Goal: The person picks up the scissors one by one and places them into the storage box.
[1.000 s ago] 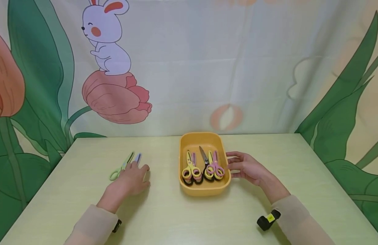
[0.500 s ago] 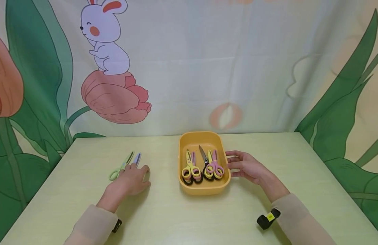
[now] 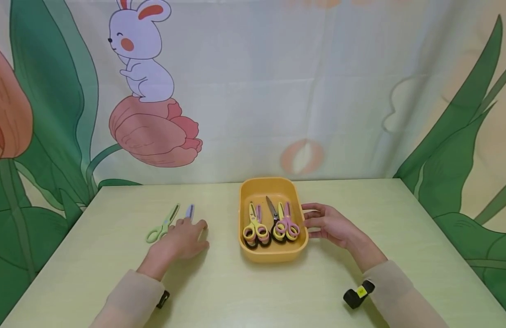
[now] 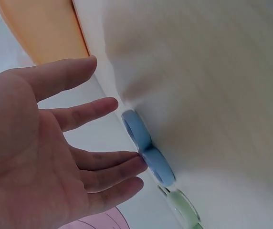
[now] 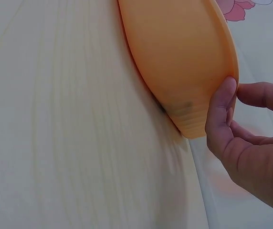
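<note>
fingers of the left hand lie spread and straight, tips touching the blue scissors on the table beside green scissors. light, stiff, probably slippery plastic; best pinched at the handle loops. the right hand, fingers relaxed, rests on the orange tray.

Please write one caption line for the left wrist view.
Left hand open above blue scissors lying on the table.

No words, brands or numbers can be read anywhere. The yellow tag by the right sleeve is too small to read.
</note>
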Motion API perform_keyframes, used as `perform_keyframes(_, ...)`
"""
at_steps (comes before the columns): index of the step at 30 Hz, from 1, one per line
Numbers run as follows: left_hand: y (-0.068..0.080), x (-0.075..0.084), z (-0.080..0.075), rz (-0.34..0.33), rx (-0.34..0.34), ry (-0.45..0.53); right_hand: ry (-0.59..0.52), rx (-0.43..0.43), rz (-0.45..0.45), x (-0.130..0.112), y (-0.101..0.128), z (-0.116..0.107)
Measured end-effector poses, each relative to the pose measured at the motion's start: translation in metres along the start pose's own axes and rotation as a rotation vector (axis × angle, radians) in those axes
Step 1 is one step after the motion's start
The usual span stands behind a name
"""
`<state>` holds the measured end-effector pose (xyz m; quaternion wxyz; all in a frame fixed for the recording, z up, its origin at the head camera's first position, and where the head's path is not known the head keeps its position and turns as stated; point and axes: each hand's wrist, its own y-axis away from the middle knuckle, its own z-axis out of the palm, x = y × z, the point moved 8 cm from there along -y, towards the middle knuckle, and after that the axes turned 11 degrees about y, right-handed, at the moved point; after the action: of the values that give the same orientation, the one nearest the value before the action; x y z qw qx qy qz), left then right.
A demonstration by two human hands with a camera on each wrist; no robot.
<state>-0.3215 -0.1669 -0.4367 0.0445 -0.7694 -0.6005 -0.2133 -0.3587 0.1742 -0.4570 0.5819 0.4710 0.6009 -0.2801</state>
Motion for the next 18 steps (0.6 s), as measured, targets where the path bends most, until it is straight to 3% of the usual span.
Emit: perform_keyframes(18,-0.007,0.019,0.0,0.007,-0.011,-0.001,-0.004,0.002,0.011,0.001,0.001,-0.001)
